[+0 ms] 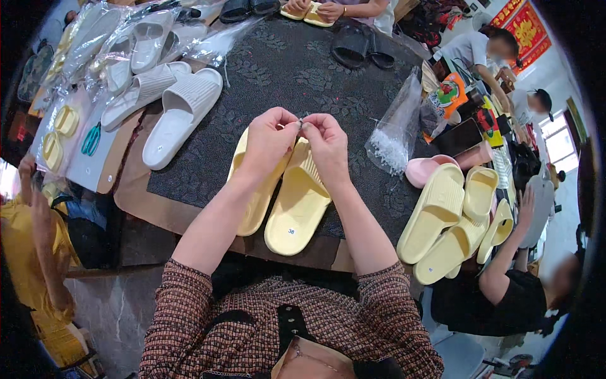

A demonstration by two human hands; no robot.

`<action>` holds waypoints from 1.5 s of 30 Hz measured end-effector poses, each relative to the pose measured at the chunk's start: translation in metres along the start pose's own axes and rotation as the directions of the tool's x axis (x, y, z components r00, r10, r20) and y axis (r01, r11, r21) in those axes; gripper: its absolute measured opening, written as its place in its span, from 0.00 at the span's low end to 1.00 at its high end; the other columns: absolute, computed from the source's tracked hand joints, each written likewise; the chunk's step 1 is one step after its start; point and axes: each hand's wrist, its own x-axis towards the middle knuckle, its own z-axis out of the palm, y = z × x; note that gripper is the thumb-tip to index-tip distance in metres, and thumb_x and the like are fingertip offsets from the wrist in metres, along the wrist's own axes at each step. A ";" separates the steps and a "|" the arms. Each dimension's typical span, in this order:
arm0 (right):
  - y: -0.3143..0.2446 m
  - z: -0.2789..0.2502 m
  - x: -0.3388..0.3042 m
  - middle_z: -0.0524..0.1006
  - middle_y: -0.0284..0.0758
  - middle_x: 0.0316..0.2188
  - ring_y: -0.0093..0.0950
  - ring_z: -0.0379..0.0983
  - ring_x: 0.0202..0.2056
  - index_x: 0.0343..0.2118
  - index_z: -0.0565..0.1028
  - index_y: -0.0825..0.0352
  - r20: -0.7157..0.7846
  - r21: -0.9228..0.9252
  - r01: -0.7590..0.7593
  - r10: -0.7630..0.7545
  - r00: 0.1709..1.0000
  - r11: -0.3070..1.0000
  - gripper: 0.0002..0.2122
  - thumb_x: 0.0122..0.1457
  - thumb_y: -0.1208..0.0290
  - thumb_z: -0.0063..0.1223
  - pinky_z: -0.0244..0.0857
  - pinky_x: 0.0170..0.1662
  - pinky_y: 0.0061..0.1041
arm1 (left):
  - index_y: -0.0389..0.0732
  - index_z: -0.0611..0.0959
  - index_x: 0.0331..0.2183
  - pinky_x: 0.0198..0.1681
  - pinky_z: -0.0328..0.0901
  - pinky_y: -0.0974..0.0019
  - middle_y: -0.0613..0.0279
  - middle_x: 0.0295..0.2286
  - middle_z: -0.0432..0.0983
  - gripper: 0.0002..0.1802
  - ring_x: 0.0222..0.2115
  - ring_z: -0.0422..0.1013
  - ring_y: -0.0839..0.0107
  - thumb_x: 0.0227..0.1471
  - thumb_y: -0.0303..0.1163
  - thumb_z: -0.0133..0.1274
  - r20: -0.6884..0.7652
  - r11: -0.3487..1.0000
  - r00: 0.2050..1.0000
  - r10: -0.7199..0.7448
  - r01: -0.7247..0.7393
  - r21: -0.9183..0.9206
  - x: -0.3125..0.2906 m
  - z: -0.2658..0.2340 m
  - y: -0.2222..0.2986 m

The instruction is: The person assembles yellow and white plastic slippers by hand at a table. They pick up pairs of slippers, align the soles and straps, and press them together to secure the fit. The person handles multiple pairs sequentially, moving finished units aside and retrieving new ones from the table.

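Note:
Two pale yellow slippers [300,208] lie side by side before me on the dark patterned table cover, soles down, heels toward me. Over their toe ends, my left hand [270,138] and my right hand [325,144] meet, thumbs and fingertips pinched together. Something small and dark shows between the fingertips, too tiny to name. Both hands partly hide the slippers' straps. To the right of my right hand lies a clear plastic bag [390,148] of small white pieces. At the left, a white slipper [183,117] rests near the cover's edge.
More yellow slippers [435,215] are piled at the right edge by a pink slipper [421,170]. White slippers in plastic wrap [151,44] and green-handled scissors [91,140] lie at left. Black slippers [350,47] sit at the back. Other people work around the table.

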 end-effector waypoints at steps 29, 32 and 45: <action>0.001 -0.006 0.002 0.74 0.32 0.36 0.20 0.70 0.38 0.38 0.72 0.70 -0.097 -0.173 0.019 -0.037 0.995 0.985 0.08 0.55 0.81 0.48 0.62 0.43 0.17 | 0.35 0.78 0.29 0.24 0.59 0.78 0.71 0.22 0.71 0.04 0.22 0.64 0.86 0.51 0.26 0.51 0.051 0.989 0.989 0.137 -0.133 -0.070 -0.006 0.005 -0.012; -0.009 0.001 -0.003 0.72 0.37 0.46 0.28 0.67 0.48 0.42 0.72 0.68 -0.032 -0.329 0.140 -0.159 0.987 0.934 0.12 0.53 0.81 0.48 0.59 0.51 0.24 | 0.34 0.77 0.32 0.27 0.61 0.76 0.69 0.23 0.72 0.05 0.24 0.65 0.84 0.50 0.24 0.49 0.036 0.977 0.981 0.190 -0.186 -0.102 -0.002 0.004 -0.019; 0.005 0.000 0.001 0.70 0.36 0.50 0.43 0.59 0.56 0.44 0.72 0.64 0.346 -0.558 0.486 -0.345 0.873 0.672 0.16 0.50 0.78 0.53 0.51 0.58 0.40 | 0.37 0.76 0.34 0.32 0.64 0.76 0.68 0.29 0.72 0.05 0.29 0.67 0.82 0.54 0.22 0.47 -0.022 0.890 0.902 0.431 -0.429 -0.151 -0.010 0.002 -0.006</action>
